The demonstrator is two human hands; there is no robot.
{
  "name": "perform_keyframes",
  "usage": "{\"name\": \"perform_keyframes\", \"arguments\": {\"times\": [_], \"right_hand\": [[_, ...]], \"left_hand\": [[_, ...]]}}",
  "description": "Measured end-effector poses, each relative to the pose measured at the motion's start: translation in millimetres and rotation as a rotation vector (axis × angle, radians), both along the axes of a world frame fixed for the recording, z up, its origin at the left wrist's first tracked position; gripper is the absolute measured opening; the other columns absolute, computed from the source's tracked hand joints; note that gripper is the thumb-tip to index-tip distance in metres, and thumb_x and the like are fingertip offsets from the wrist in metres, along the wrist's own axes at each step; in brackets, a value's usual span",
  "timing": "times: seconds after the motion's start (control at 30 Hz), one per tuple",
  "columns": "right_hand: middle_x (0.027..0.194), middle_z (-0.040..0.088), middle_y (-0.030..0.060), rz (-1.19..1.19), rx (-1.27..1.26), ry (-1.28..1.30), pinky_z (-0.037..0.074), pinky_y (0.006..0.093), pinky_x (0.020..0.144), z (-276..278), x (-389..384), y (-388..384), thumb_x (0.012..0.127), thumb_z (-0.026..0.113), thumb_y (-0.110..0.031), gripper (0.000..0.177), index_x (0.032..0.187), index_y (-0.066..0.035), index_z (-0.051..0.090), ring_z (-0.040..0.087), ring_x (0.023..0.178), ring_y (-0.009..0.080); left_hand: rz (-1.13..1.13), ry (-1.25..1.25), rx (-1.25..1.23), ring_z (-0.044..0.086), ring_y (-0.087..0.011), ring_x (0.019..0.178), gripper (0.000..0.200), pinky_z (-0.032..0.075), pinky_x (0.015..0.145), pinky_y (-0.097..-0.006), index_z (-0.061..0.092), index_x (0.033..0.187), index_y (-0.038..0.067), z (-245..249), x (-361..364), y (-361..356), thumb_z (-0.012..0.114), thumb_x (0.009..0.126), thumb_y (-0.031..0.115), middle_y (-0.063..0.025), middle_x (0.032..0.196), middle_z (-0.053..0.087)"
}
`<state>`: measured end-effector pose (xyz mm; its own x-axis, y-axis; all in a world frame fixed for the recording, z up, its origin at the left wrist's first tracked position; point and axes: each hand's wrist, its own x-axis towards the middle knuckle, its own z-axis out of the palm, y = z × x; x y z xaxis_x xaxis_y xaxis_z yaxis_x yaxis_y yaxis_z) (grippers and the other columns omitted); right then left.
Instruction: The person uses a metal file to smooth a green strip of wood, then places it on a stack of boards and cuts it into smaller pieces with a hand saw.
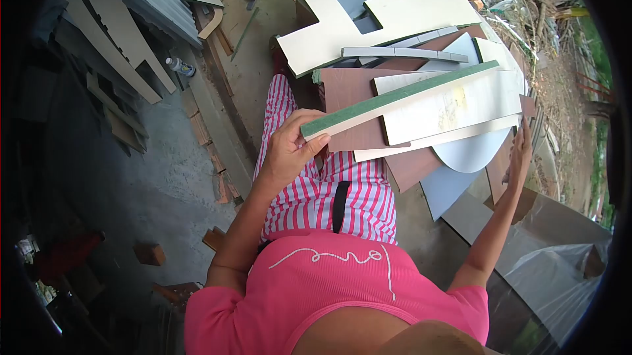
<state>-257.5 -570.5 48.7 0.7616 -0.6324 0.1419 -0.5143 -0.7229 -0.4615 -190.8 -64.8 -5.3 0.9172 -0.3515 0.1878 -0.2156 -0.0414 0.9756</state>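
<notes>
Left hand [288, 152]: curled closed around the left end of the green-edged board [401, 95]. The thumb presses at the board's end and the fingers wrap over its edge.
Green-edged board: long and pale-faced with a green edge. It lies slantwise across the top of the pile, rising from the left hand toward the upper right, above the person's lap.
Right hand [520, 150]: seen edge-on, fingers stretched upward and lying against the right end of the pile of offcuts [454, 108]. Whether it has closed on a piece I cannot tell.
Pile of offcuts: flat panels stacked crosswise between the two hands. They include a brown board [347, 92], pale strips and a rounded pale-blue piece [471, 154] at the bottom right.
Cream cut-out panel [339, 29]: notched, lying beyond the pile and partly under it.
Writing: a white cursive line on the pink top [329, 282], too loose to read. No brand or label shows on the boards.
Striped trousers [309, 194]: pink and white, below the left hand and the pile.
Floor [158, 177]: bare concrete, to the left.
Bottle [179, 65]: small, lying on the floor near leaning board scraps, well apart from the hands.
Plastic sheet [559, 266]: clear and crumpled, at the lower right beneath the right arm.
</notes>
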Motion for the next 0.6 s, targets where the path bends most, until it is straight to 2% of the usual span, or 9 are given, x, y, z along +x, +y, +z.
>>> {"name": "perform_keyframes", "arguments": {"times": [0.07, 0.17, 0.23, 0.3, 0.37, 0.43, 0.5, 0.57, 0.6], "right_hand": [[0.137, 0.056, 0.0124, -0.002, 0.251, -0.02, 0.042, 0.0368, 0.101, -10.5, -2.1, 18.6, 0.103, 0.043, -0.025, 0.041, 0.143, -0.015, 0.047, 0.053, 0.126, 0.0265], [0.136, 0.056, 0.0121, 0.071, 0.098, 0.117, 0.042, 0.0367, 0.102, 4.5, 0.7, 99.8, 0.103, 0.044, -0.024, 0.041, 0.143, -0.015, 0.047, 0.053, 0.125, 0.0241], [0.135, 0.057, 0.0122, 0.126, 0.098, 0.079, 0.043, 0.0372, 0.101, -11.7, -6.8, 107.5, 0.103, 0.045, -0.025, 0.041, 0.143, -0.015, 0.047, 0.053, 0.124, 0.0233], [0.135, 0.057, 0.0113, 0.147, 0.269, -0.141, 0.043, 0.0366, 0.1, -24.1, -14.9, 118.7, 0.103, 0.046, -0.025, 0.042, 0.143, -0.013, 0.047, 0.053, 0.124, 0.0234], [0.135, 0.056, 0.0113, 0.086, 0.473, -0.155, 0.045, 0.0337, 0.096, -27.1, -26.1, 144.3, 0.102, 0.048, -0.026, 0.044, 0.144, -0.012, 0.046, 0.056, 0.112, 0.0196], [0.125, 0.061, 0.0141, 0.256, 0.412, -0.181, 0.047, 0.0342, 0.091, -41.1, -36.9, 172.4, 0.101, 0.05, -0.027, 0.043, 0.143, -0.013, 0.048, 0.058, 0.102, 0.02], [0.107, 0.064, 0.0134, 0.555, 0.202, -0.125, 0.049, 0.034, 0.08, -33.5, -45.4, 210.8, 0.096, 0.059, -0.022, 0.044, 0.138, -0.013, 0.053, 0.061, 0.087, 0.023], [0.091, 0.059, 0.0104, 0.785, 0.295, -0.133, 0.05, 0.0346, 0.067, -34.9, -50.6, 240.9, 0.088, 0.067, -0.016, 0.047, 0.133, -0.013, 0.058, 0.059, 0.072, 0.0254], [0.091, 0.059, 0.0104, 0.787, 0.301, -0.132, 0.05, 0.0346, 0.067, -36.3, -53.1, 252.4, 0.088, 0.067, -0.016, 0.047, 0.133, -0.013, 0.058, 0.059, 0.072, 0.0254]], "left_hand": [[0.014, 0.097, 0.008, 0.06, -0.0131, 0.099, 0.033, 0.051, 0.084, -0.0249, 0.056, 0.119, -0.002, -6.1, -2.5, 6.0, 0.068, 0.091, 0.01, -0.0078, 0.105, 0.061], [0.041, 0.22, -0.091, 0.058, -0.0096, 0.089, 0.038, 0.049, 0.076, -0.0232, 0.053, 0.123, 0.001, -9.4, -4.0, 2.3, 0.067, 0.091, 0.014, -0.0063, 0.1, 0.06], [-0.036, 0.37, -0.098, 0.056, -0.0074, 0.078, 0.039, 0.047, 0.069, -0.023, 0.051, 0.128, 0.001, -1.6, -2.2, 2.2, 0.062, 0.094, 0.017, -0.0052, 0.097, 0.06], [-0.051, 0.366, -0.085, 0.053, -0.0085, 0.071, 0.041, 0.044, 0.064, -0.0243, 0.051, 0.132, 0.0, 7.9, -3.3, -1.0, 0.055, 0.096, 0.02, -0.0056, 0.096, 0.062], [-0.101, 0.596, -0.306, 0.05, -0.0087, 0.065, 0.046, 0.042, 0.057, -0.0253, 0.048, 0.136, -0.002, 11.6, -3.7, -1.5, 0.046, 0.099, 0.025, -0.0042, 0.086, 0.059], [-0.118, 0.718, -0.43, 0.047, -0.0085, 0.06, 0.048, 0.04, 0.054, -0.0253, 0.046, 0.137, -0.003, 12.4, -4.0, -0.7, 0.043, 0.1, 0.027, -0.0029, 0.08, 0.056], [-0.129, 0.841, -0.554, 0.045, -0.0083, 0.056, 0.05, 0.038, 0.051, -0.0254, 0.045, 0.138, -0.004, 15.7, -4.2, -0.1, 0.04, 0.1, 0.028, -0.0017, 0.074, 0.053], [-0.136, 0.981, -0.693, 0.042, -0.0071, 0.052, 0.05, 0.036, 0.048, -0.024, 0.044, 0.138, -0.005, 23.2, -3.3, -1.1, 0.041, 0.1, 0.027, 0.0009, 0.066, 0.047], [-0.107, 1.041, -0.716, 0.043, -0.0054, 0.052, 0.051, 0.036, 0.048, -0.0223, 0.042, 0.139, -0.006, 18.9, -4.0, 0.3, 0.044, 0.1, 0.029, 0.003, 0.065, 0.046]]}}
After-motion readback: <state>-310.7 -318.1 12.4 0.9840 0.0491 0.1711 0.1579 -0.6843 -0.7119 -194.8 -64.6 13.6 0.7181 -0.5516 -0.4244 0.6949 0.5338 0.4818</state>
